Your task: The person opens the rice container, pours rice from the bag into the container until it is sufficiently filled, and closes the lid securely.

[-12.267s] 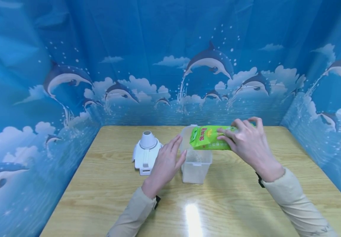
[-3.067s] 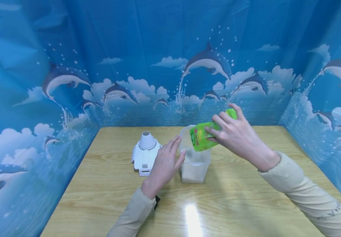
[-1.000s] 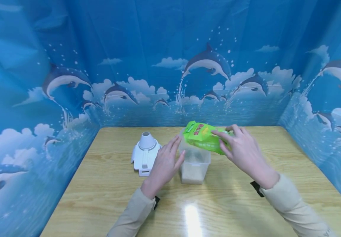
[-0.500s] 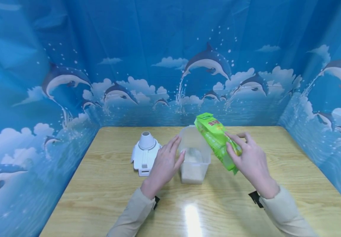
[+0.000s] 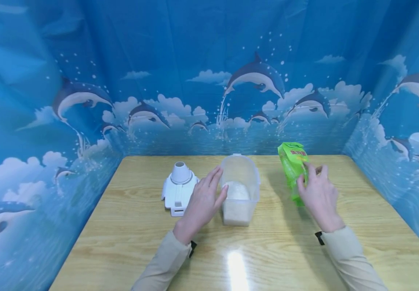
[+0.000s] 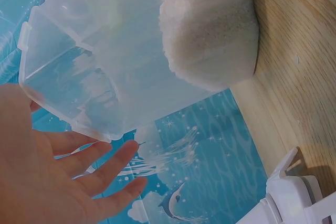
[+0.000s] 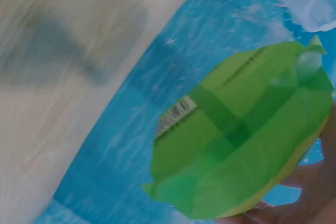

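A clear plastic container [image 5: 253,173] stands upright on the table with its top uncovered. White rice-like grains [image 6: 210,35] fill its lower part. My left hand [image 5: 204,198] lies against the container's left rim, its fingers straight and spread in the left wrist view. To the right, my right hand [image 5: 318,196] grips a green plastic bag [image 5: 292,165] between thumb and fingers. The bag is held above the table, nearly upright and leaning a little left, apart from the container. In the right wrist view the bag [image 7: 236,135] looks crumpled and shows a barcode.
A white lid-like piece with a cone-shaped spout [image 5: 178,190] lies left of the container, near my left hand. The wooden table [image 5: 122,242] ends at a blue curtain [image 5: 195,60] printed with dolphins, at the back and both sides.
Grains in the container have risen since the earliest frame. My right hand has swung the green bag off the container's mouth to the right and turned it upright. The left hand stays put.
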### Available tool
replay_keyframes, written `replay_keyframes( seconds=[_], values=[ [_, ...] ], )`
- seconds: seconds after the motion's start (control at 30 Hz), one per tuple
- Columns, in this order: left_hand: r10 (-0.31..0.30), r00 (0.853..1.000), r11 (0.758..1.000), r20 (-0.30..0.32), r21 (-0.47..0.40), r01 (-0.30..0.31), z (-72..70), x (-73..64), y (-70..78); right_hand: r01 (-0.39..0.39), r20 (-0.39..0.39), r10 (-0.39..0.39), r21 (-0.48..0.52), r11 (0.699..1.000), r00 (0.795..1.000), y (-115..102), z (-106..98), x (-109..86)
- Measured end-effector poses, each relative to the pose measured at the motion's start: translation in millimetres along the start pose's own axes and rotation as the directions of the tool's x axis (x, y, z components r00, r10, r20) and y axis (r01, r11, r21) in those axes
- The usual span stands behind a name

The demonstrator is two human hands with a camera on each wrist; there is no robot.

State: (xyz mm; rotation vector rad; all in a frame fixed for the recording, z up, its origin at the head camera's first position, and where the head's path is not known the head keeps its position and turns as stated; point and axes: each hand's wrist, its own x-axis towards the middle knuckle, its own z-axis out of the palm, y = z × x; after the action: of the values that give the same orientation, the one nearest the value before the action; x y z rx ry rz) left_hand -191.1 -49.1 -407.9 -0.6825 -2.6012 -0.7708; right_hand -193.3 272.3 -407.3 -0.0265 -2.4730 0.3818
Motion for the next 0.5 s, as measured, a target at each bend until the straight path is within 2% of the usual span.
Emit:
replay_keyframes(
  seconds=[0.13, 0.27, 0.33, 0.43, 0.5],
  values=[
    [0.003, 1.0, 1.0, -0.009, 0.009, -0.003, 0.7, 0.2, -0.9, -0.005, 0.044, 0.006, -0.04, 0.999, 0.999, 16, 8, -0.3],
    [0.013, 1.0, 1.0, -0.021, 0.01, -0.013, 1.2, 0.0, -1.3, -0.018, 0.155, 0.032, -0.09, 0.996, 0.987, 28, 14, -2.5],
    [0.014, 1.0, 1.0, -0.021, 0.01, -0.014, 1.2, -0.1, -1.3, -0.034, 0.243, 0.058, -0.102, 0.994, 0.968, 32, 16, -3.6],
    [0.013, 1.0, 1.0, -0.016, 0.01, -0.013, 1.1, -0.1, -1.3, -0.068, 0.375, 0.104, -0.108, 0.992, 0.921, 35, 19, -3.9],
    [0.012, 1.0, 1.0, -0.017, 0.013, -0.012, 0.9, 0.2, -1.2, -0.086, 0.429, 0.123, -0.104, 0.991, 0.895, 36, 19, -3.4]
  ],
)
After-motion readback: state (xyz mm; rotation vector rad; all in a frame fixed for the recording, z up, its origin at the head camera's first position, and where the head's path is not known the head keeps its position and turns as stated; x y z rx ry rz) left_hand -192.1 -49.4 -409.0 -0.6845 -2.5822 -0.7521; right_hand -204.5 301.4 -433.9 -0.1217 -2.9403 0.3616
